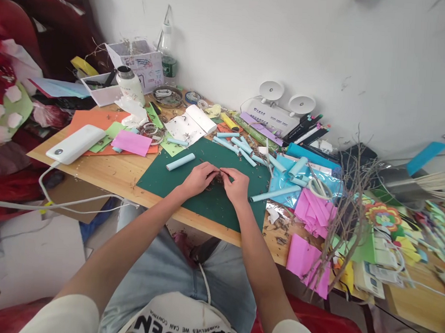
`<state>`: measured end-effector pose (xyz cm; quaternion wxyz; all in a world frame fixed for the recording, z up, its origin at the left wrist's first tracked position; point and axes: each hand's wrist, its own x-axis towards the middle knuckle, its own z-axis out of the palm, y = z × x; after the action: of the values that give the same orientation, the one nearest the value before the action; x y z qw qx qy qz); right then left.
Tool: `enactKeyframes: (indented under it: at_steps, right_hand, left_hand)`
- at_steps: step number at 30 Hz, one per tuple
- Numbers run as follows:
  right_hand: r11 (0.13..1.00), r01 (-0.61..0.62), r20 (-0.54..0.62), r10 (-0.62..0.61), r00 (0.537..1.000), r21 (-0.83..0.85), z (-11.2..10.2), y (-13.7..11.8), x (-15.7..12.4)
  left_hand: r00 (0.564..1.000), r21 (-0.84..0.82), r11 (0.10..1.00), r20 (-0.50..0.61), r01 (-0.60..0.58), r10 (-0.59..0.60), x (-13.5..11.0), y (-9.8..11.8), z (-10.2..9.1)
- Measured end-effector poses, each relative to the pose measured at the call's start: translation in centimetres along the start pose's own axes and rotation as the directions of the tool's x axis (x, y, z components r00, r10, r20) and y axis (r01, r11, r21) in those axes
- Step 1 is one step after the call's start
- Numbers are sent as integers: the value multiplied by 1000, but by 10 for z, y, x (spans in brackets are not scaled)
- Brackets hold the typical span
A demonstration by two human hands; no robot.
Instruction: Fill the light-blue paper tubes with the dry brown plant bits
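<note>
My left hand (198, 178) and my right hand (237, 185) meet over the dark green cutting mat (177, 184), fingers pinched together on a small brown thing, maybe a twig piece, too small to name. Dark crumbs lie between them. A rolled light-blue paper tube (180, 162) lies on the mat just left of my left hand. Several more blue tubes (235, 143) lie behind my hands, and a long one (275, 193) lies to the right of my right hand.
A white power bank (75, 143) with a cable sits at the left of the wooden table (110, 173). Scissors (318, 186), pink paper (313, 211) and dry branches (348, 218) crowd the right. A bottle (130, 84) and boxes stand at the back left.
</note>
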<state>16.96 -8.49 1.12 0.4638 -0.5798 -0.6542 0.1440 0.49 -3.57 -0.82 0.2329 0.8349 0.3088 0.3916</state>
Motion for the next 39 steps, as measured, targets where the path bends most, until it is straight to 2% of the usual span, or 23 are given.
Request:
enactKeyframes:
  at_steps: [7, 10, 13, 15, 17, 19, 21, 23, 26, 31, 36, 39]
  right_hand:
    - [987, 64, -15, -67, 998, -151, 7, 4, -3]
    - [991, 40, -42, -46, 998, -131, 8, -1, -3]
    - [995, -92, -79, 95, 992, 45, 11, 0, -2]
    - [954, -219, -76, 239, 968, 205, 13, 5, -1]
    - [892, -309, -71, 350, 934, 329, 15, 12, 1]
    - [862, -333, -91, 394, 915, 382, 14, 17, 2]
    - [883, -310, -139, 377, 916, 353, 10, 16, 2]
    - [921, -283, -171, 334, 927, 267, 6, 12, 2]
    - [952, -266, -133, 287, 949, 153, 1, 3, 0]
    - [975, -188, -69, 197, 978, 116, 1, -3, -1]
    - [976, -198, -59, 204, 977, 90, 3, -1, -1]
    - [995, -100, -84, 100, 991, -5, 5, 0, -2]
  left_hand:
    - [996, 22, 996, 8, 89, -90, 3, -2, 1]
    - [997, 53, 996, -2, 71, -71, 5, 1, 3]
    - [1000, 100, 995, -9, -26, 27, 7, 8, 4]
    - [997, 102, 993, -19, -68, 70, 9, 14, 6]
    - [996, 54, 998, -78, -34, 38, 10, 19, 7]
    - [985, -30, 997, -154, 67, -71, 9, 21, 9]
    - [961, -114, 976, -187, 187, -206, 8, 20, 10]
    - [935, -168, 945, -175, 282, -310, 8, 17, 9]
    - [914, -209, 914, -139, 349, -381, 9, 14, 7]
    - [929, -222, 914, -74, 339, -362, 13, 16, 5]
    - [942, -158, 933, -48, 322, -333, 13, 16, 4]
    - [961, -94, 957, -13, 274, -276, 14, 17, 2]
